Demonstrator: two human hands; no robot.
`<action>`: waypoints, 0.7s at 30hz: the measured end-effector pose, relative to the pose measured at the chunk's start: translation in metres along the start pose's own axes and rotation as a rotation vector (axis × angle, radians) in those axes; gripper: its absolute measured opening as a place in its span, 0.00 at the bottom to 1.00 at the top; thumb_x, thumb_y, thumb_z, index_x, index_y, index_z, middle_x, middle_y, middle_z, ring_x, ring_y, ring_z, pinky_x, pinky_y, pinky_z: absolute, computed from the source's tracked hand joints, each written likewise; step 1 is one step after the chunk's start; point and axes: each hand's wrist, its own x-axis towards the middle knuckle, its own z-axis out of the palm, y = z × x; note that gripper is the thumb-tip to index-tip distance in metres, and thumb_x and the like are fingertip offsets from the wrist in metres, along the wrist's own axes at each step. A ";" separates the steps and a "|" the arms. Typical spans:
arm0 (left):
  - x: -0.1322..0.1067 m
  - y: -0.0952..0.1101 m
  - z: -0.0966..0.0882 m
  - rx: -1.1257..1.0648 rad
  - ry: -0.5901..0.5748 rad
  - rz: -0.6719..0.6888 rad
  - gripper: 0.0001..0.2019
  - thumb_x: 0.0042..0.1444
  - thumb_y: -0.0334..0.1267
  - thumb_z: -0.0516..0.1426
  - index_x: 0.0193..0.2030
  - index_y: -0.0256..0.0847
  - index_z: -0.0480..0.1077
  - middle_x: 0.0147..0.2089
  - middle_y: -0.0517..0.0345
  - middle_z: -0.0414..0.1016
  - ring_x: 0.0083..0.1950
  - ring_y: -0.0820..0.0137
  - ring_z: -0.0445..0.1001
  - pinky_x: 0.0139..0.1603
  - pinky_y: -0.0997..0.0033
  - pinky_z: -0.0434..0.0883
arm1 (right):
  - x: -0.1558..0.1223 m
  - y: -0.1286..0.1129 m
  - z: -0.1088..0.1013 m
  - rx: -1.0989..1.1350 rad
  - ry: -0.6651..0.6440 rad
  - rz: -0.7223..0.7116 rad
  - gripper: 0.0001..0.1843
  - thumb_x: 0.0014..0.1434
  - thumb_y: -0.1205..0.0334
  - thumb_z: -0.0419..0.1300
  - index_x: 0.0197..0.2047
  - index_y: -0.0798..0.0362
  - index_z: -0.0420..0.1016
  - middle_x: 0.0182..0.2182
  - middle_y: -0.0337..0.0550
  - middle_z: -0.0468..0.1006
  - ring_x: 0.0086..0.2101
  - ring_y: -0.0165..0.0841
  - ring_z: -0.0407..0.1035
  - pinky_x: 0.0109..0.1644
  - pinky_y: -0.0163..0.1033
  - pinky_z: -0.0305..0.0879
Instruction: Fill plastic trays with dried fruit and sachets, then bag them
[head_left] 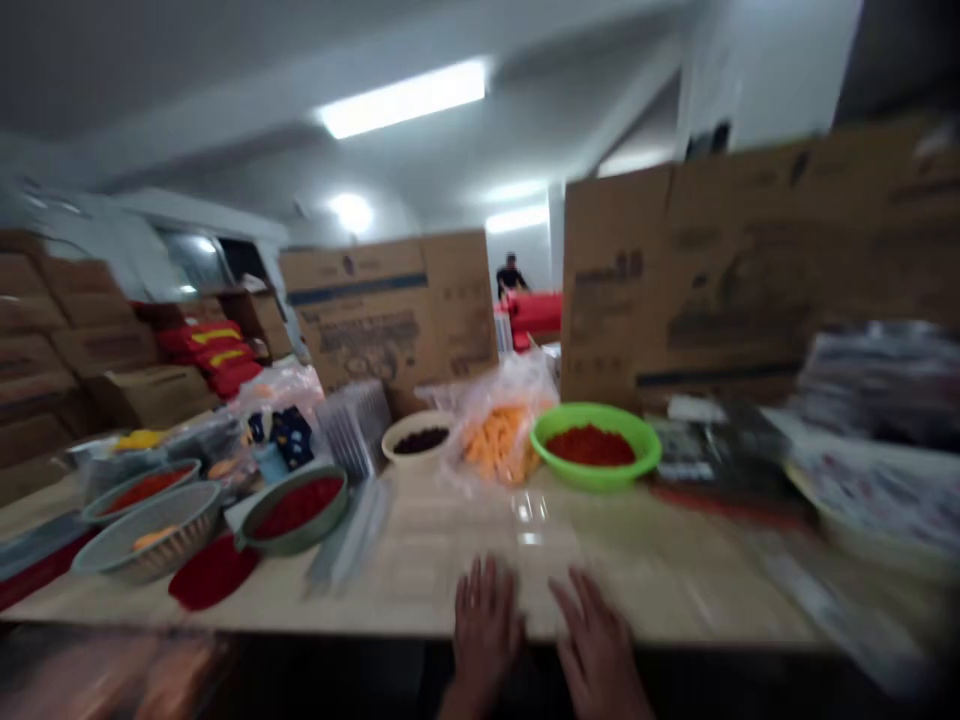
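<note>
My left hand [485, 625] lies palm down at the front edge of the pale table [442, 545], its fingers stretched out and apart. Beside it, my right hand [595, 640] is spread the same way, and neither holds anything. Beyond them stands a bright green bowl [646, 455] with small red pieces [592, 446] in it. A clear plastic bag [536, 375] of orange pieces [501, 445] is left of that bowl. Further left is a cream bowl [397, 455] with dark pieces. Blur hides what the small pieces are.
At left are a grey-green bowl [341, 505] with red contents, a basket [191, 520], a red flat piece [214, 575] and clear plastic trays [356, 425]. Cardboard panels [457, 290] stand behind. Blurred packages [720, 460] lie at right. A person [511, 275] is far back.
</note>
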 end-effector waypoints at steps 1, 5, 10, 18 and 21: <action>-0.003 0.003 -0.001 -0.016 -0.088 -0.073 0.31 0.65 0.46 0.51 0.75 0.56 0.50 0.74 0.50 0.56 0.75 0.49 0.54 0.69 0.35 0.59 | -0.005 0.002 -0.007 -0.001 -0.061 -0.018 0.31 0.63 0.65 0.52 0.69 0.39 0.63 0.68 0.47 0.62 0.66 0.49 0.58 0.60 0.58 0.66; -0.002 0.011 -0.006 -0.036 -0.238 -0.099 0.27 0.70 0.47 0.42 0.73 0.45 0.56 0.77 0.51 0.47 0.78 0.55 0.44 0.76 0.45 0.44 | -0.006 0.026 -0.038 -0.107 -0.191 0.153 0.29 0.65 0.66 0.50 0.69 0.56 0.62 0.71 0.59 0.54 0.70 0.48 0.47 0.66 0.57 0.55; -0.005 0.006 -0.010 -0.044 -0.263 -0.092 0.28 0.70 0.48 0.43 0.73 0.44 0.57 0.76 0.51 0.51 0.77 0.56 0.50 0.76 0.49 0.44 | 0.008 0.074 -0.065 -0.202 -0.238 0.212 0.28 0.65 0.64 0.53 0.68 0.55 0.64 0.71 0.58 0.55 0.70 0.48 0.46 0.67 0.55 0.50; -0.011 0.001 -0.005 -0.060 0.072 0.069 0.26 0.67 0.43 0.51 0.71 0.42 0.60 0.65 0.45 0.71 0.62 0.57 0.71 0.68 0.52 0.56 | 0.028 0.106 -0.064 -0.272 -0.507 0.174 0.30 0.64 0.56 0.57 0.68 0.49 0.65 0.71 0.61 0.54 0.68 0.58 0.48 0.59 0.58 0.56; -0.009 0.002 -0.005 -0.060 0.090 0.073 0.27 0.66 0.42 0.52 0.71 0.42 0.59 0.64 0.45 0.72 0.61 0.57 0.71 0.67 0.52 0.56 | 0.031 0.103 -0.063 -0.270 -0.550 0.160 0.31 0.64 0.56 0.56 0.69 0.49 0.64 0.71 0.61 0.53 0.69 0.57 0.46 0.58 0.55 0.57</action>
